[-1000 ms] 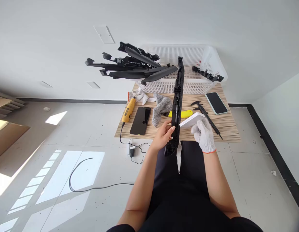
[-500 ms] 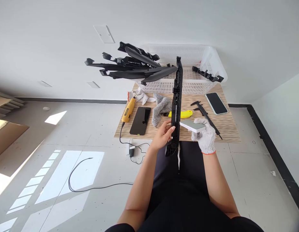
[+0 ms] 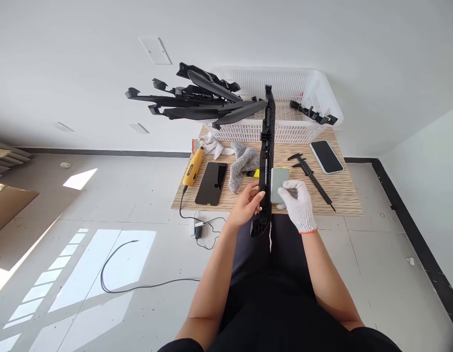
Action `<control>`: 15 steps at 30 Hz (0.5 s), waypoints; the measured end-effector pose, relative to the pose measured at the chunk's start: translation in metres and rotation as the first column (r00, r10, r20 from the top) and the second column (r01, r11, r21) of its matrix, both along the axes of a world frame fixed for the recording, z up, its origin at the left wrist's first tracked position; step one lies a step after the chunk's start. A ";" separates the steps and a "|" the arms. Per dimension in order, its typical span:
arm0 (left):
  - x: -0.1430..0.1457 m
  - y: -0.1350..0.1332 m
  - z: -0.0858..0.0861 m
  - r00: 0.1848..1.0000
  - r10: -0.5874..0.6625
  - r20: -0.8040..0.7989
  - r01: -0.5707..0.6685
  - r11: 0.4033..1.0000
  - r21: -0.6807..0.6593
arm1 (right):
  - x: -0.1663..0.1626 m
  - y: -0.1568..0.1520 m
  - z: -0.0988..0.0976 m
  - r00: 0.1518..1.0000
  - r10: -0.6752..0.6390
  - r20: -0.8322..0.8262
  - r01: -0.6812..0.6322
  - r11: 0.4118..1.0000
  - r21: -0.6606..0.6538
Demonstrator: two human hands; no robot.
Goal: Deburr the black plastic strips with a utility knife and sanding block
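My left hand [image 3: 247,205], bare, grips a long black plastic trim part [image 3: 267,142] near its lower end. The part stands lengthwise in front of me, its ribbed side showing. My right hand [image 3: 297,203], in a white knit glove with an orange cuff, is closed on a flat grey-green rectangular pad [image 3: 279,185]. One edge of the pad lies against or just beside the right side of the trim part; I cannot tell if they touch. Behind them a yellow utility knife [image 3: 256,173] lies mostly hidden on the table.
The striped table [image 3: 343,195] holds a black caliper [image 3: 312,181], two phones, a grey cloth [image 3: 244,159], a white glove [image 3: 213,145] and a corded yellow rotary tool [image 3: 193,167]. Behind, a white basket [image 3: 299,129] bears several black trim parts [image 3: 197,110] jutting left.
My right hand has moved left with the pad and turned it, so its broad grey-green face now shows beside the trim part. My left hand keeps its grip on the part.
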State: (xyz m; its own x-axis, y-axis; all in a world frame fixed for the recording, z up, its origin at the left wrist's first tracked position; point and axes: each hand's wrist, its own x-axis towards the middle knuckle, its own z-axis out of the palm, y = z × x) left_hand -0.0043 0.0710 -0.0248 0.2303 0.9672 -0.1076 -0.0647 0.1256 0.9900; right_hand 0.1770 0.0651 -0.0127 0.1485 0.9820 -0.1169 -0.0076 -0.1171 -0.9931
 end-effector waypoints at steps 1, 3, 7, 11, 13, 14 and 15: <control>0.000 0.000 0.000 1.000 0.000 0.000 0.000 1.000 0.002 | -0.001 0.000 -0.001 0.998 -0.057 0.008 0.057 0.998 0.018; 0.000 0.000 0.000 1.000 -0.005 -0.003 0.005 1.000 0.003 | -0.002 -0.001 -0.003 0.997 -0.013 0.072 0.009 0.998 0.056; -0.001 0.000 -0.002 1.000 -0.007 0.002 0.007 1.000 0.006 | -0.001 -0.002 -0.005 0.982 0.014 0.191 -0.032 0.996 0.089; -0.001 0.000 -0.002 1.000 -0.008 0.006 0.008 1.000 -0.001 | 0.000 0.000 -0.003 0.993 -0.063 0.103 0.060 0.998 0.036; -0.001 0.000 -0.001 1.000 -0.013 0.004 0.013 1.000 -0.009 | 0.000 0.000 -0.002 0.990 0.039 0.138 -0.045 0.998 0.038; -0.001 -0.001 -0.001 1.000 -0.011 0.004 0.011 1.000 -0.011 | -0.001 0.000 -0.002 0.989 0.028 0.147 -0.033 0.999 0.036; -0.001 -0.001 0.000 1.000 -0.006 0.004 0.006 1.000 -0.011 | -0.001 0.001 -0.002 0.990 -0.027 0.138 0.023 0.999 0.034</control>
State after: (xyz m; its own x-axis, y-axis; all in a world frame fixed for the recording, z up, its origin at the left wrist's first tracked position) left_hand -0.0052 0.0702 -0.0250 0.2362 0.9646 -0.1176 -0.0674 0.1369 0.9883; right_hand 0.1762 0.0659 -0.0143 0.1858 0.9806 -0.0619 0.1272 -0.0865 -0.9881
